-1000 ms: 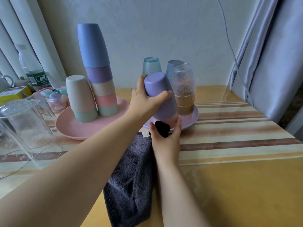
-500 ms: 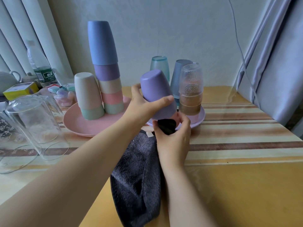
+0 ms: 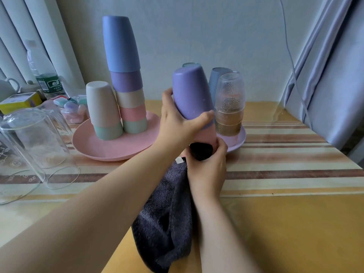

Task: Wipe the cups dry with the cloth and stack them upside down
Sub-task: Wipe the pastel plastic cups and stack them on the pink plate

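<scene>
Finished stack (image 3: 126, 75) sits inverted on the pink plate (image 3: 88, 146). Your left hand (image 3: 177, 125) wraps the purple cup (image 3: 192, 93), nested over a pink one, tilted so your right hand (image 3: 208, 166), fingers pinching the cloth (image 3: 167, 217), can wipe inside the mouth.

The purple cup (image 3: 192, 95) looked like matt, smooth plastic; the dark cloth (image 3: 165, 229) was fluffy terry; the upturned tumblers (image 3: 37, 146) were clear glass; the bench (image 3: 285, 223) was glossy.

Striped table (image 3: 275, 170): pink plate (image 3: 110, 148), lilac plate (image 3: 239, 139), glasses (image 3: 35, 146).
</scene>
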